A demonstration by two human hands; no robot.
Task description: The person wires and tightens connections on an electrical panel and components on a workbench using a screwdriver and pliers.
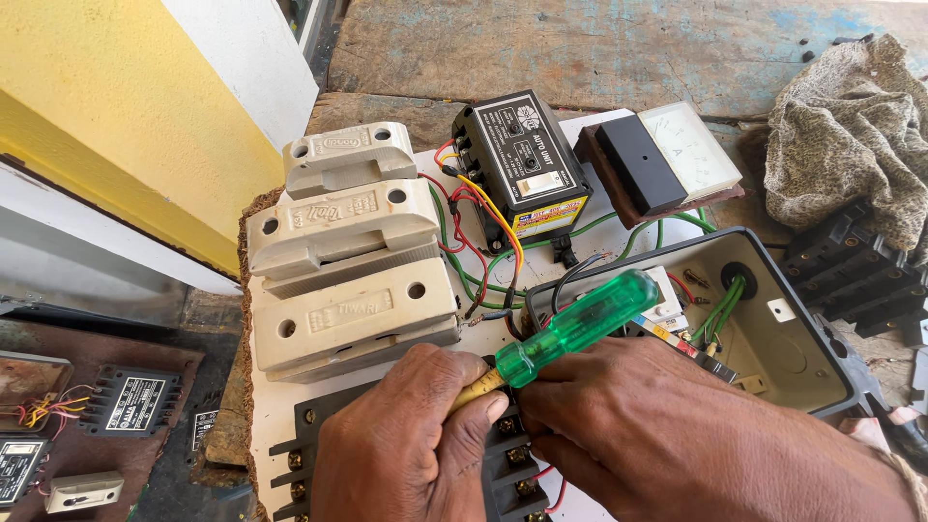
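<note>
A worn wooden counter (599,48) carries a white board (290,416). A crumpled cloth (851,126) and a grey box (773,338) lie beside it.

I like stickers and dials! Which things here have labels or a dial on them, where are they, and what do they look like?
Black box: top middle, white label, yellow-red strip.
Meter: top right, white dial face, black cover.
Small black units: lower left, pale labels.
Both hands, left and right, hold a green screwdriver.
</note>
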